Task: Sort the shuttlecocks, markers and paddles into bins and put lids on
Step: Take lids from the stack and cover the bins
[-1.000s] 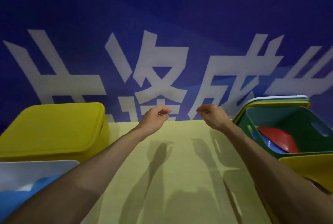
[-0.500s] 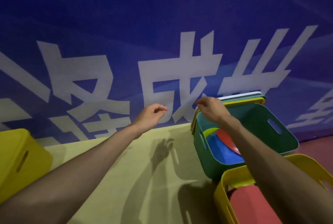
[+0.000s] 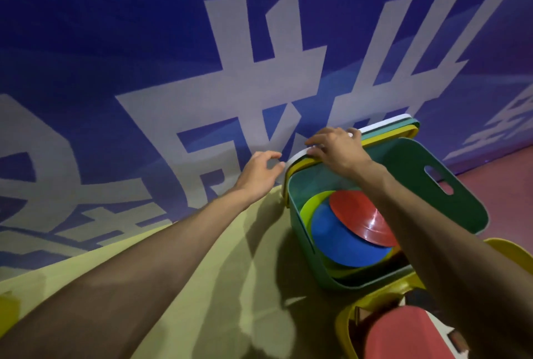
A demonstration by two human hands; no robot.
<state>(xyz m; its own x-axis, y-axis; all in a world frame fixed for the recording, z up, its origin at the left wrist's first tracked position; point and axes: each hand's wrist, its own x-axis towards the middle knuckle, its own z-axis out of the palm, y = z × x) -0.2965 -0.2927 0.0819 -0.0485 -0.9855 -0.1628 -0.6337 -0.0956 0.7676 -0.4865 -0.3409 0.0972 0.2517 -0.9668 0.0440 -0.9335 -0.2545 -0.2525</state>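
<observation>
- Now the right hand (image 3: 337, 151), which half a second ago was over the rim of the green bin (image 3: 403, 165), has reached the lids standing on edge behind that bin; its grip is clamped on the top edge of the white lid (image 3: 389, 124), fingers curled over the far side.
- The left hand (image 3: 259, 174) has come in from mid-air to just left of that grip, beside the white lid's rounded corner; its fingers are loosely curled and apart, holding nothing.
- The view has swung right since then, so the blue banner (image 3: 144, 41) with pale blocky characters fills more of it.
- Behind the grip's near side the teal lid (image 3: 389, 131) and yellow lid (image 3: 389, 138) lean flat against the white one, all thin, smooth plastic with rounded corners.
- Directly below the grip, the green bin holds flat round markers: a glossy red marker (image 3: 357, 214) over a blue marker (image 3: 340, 243) over a lime marker (image 3: 311, 208).
- Nearer than the grip, a yellow bin (image 3: 346, 327) holds a matte red paddle (image 3: 403, 332).
- Both bins stand on the counter (image 3: 202, 286), which has a pale yellow covering.
</observation>
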